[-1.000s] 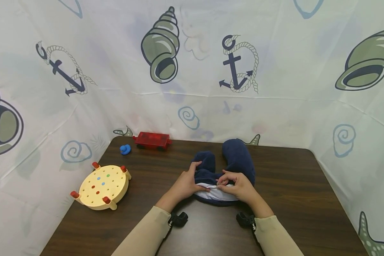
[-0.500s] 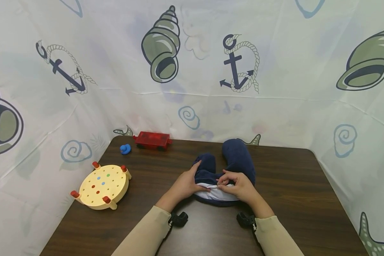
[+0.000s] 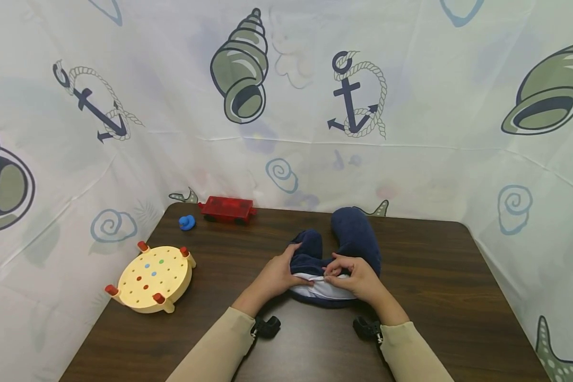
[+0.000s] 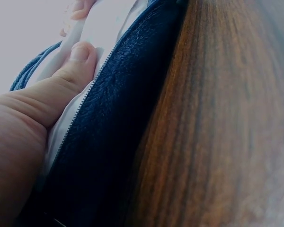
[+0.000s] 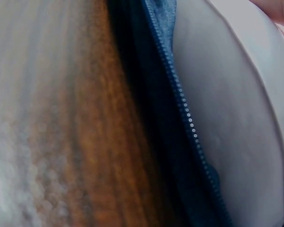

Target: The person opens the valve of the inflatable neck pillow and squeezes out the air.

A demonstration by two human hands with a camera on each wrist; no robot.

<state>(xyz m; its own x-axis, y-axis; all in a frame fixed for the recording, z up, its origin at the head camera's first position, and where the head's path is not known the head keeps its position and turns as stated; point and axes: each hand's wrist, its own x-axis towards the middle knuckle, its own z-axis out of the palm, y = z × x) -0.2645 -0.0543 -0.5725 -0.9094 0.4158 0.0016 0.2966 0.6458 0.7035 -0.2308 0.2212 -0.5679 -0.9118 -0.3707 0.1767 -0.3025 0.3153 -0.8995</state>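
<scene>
A navy, U-shaped neck pillow (image 3: 358, 233) lies on the table with its curved side toward me. Its zipper (image 5: 189, 120) is undone along that side, baring the white inner cushion (image 3: 322, 290). My left hand (image 3: 278, 274) grips the pillow's left part, fingers behind it and the thumb (image 4: 75, 68) pressed on the white fabric beside the zipper teeth. My right hand (image 3: 358, 278) pinches the white fabric near the middle of the opening, thumb and index finger close together. In the right wrist view, the white cushion bulges past the zipper's edge.
A yellow round toy (image 3: 155, 278) with red-tipped legs stands on the left of the brown table (image 3: 434, 276). Behind it are a blue rubber duck (image 3: 187, 223) and a red toy wagon (image 3: 227, 209). Patterned white cloth (image 3: 286, 106) hangs around the table.
The pillow's left end has sunk very slightly beside my left fingers. Both hands otherwise keep their places and their hold.
</scene>
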